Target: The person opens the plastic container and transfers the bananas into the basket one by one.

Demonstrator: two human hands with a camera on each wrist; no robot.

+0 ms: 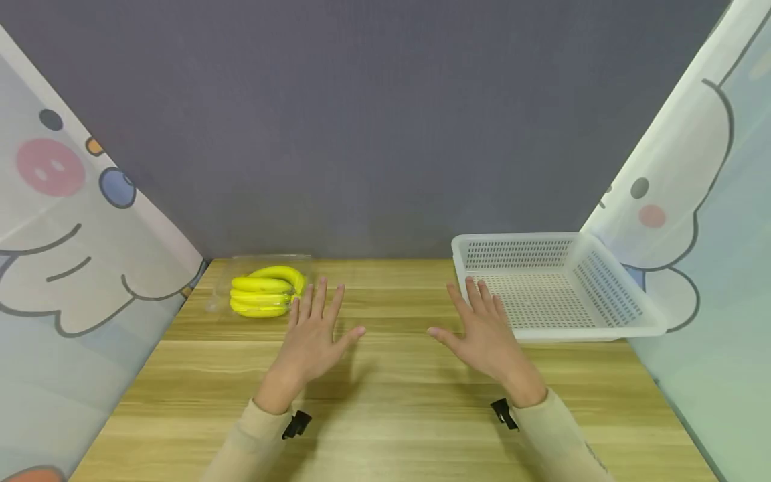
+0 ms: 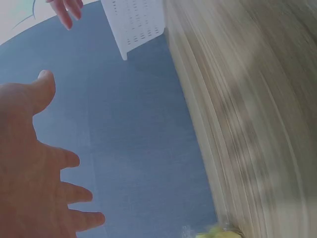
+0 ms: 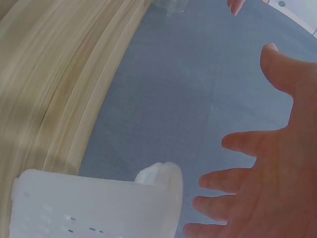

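Note:
Both hands hover over the wooden table, palms down, fingers spread and straight, holding nothing. In the head view the left hand (image 1: 313, 341) is nearest to a bunch of yellow bananas (image 1: 260, 299), its fingertips just right of them. The bananas lie in a clear plastic tray (image 1: 221, 284) at the table's back left. My right hand (image 1: 488, 338) is beside the near left corner of a white perforated basket (image 1: 602, 333), partly covering its wall. The left wrist view shows the left hand (image 2: 39, 163) with thumb and fingers apart; the right wrist view shows the right hand (image 3: 267, 168) likewise.
A wood-grain table (image 1: 385, 415) spans the foreground. Behind it rises a dark grey wall (image 1: 385, 134). Cartoon-printed panels stand on the left (image 1: 66, 234) and on the right (image 1: 693, 201), the right one close to the basket.

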